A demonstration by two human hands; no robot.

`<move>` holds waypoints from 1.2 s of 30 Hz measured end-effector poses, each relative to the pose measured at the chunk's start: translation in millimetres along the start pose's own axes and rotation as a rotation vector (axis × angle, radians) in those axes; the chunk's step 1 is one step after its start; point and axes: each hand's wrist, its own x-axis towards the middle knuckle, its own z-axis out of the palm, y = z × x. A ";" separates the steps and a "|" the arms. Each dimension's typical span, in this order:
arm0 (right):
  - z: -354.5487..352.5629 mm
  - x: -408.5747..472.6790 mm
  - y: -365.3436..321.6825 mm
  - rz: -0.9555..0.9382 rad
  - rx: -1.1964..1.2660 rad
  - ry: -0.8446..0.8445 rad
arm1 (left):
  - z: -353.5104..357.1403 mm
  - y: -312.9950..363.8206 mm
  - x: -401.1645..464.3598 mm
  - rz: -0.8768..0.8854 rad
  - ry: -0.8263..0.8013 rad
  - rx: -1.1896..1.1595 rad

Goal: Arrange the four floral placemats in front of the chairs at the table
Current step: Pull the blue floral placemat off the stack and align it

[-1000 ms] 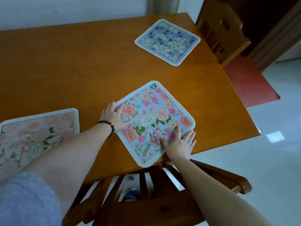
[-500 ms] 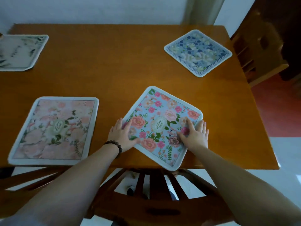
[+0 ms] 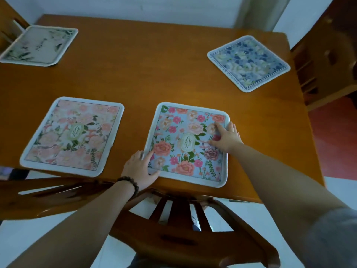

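A light-blue placemat with pink flowers [image 3: 185, 132] lies square to the near table edge, above a chair back [image 3: 179, 225]. My left hand [image 3: 142, 168], wearing a bead bracelet, presses flat on its near left corner. My right hand [image 3: 227, 139] rests flat on its right side. A pale pink floral placemat [image 3: 73, 135] lies to the left at the near edge. A cream placemat with green leaves [image 3: 38, 45] sits at the far left. A blue and cream placemat [image 3: 248, 61] lies turned at an angle at the far right.
The wooden table [image 3: 154, 74] fills the middle of the view. A second chair back [image 3: 48, 192] shows at the near left, another wooden chair [image 3: 324, 60] stands at the right side, and a chair part [image 3: 7, 33] at the far left. White wall runs behind.
The blue placemat with pink flowers was rotated from a diamond angle to square with the table edge. Both hands turned with it. The view swung left, showing the cream placemat.
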 end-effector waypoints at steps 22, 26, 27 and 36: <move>82.8 -138.4 7.9 0.029 0.105 0.019 | 10.7 9.4 -11.7 0.069 -0.168 0.009; 89.5 -144.4 10.6 0.016 -0.021 0.031 | 14.2 13.3 -16.8 0.061 -0.160 0.072; 90.2 -144.8 10.4 0.014 -0.033 0.045 | 13.8 13.3 -16.8 0.057 -0.153 0.084; 92.0 -150.1 7.7 0.035 -0.039 0.094 | 12.1 15.4 -17.8 0.073 -0.130 0.137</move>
